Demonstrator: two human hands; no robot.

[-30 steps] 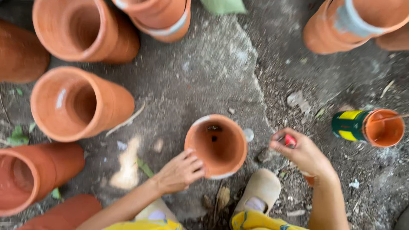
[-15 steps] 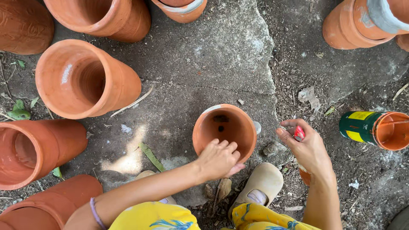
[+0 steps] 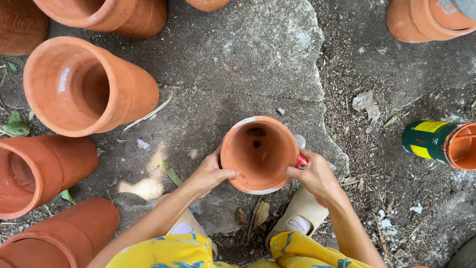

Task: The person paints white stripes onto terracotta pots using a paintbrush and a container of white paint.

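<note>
A small terracotta pot [image 3: 259,154] is seen upright on the cracked grey ground [image 3: 238,64], directly in front of the two beige shoes [image 3: 300,213]. Its mouth faces the camera; the inside is plain orange clay with a dark drain hole low on the far wall, and a pale whitish band runs along parts of the rim. The pot is gripped on both sides: the left hand [image 3: 210,173] is curled against the left wall with the thumb hooked over the rim, while the right hand [image 3: 317,176] is closed on the right rim and also pinches a small red object [image 3: 302,161], possibly a brush handle, though too little shows to be sure. Seven larger clay pots [image 3: 89,87] are counted around the edges, some cut off. One green-and-yellow tin [image 3: 439,144] lies on its side at the right.
</note>
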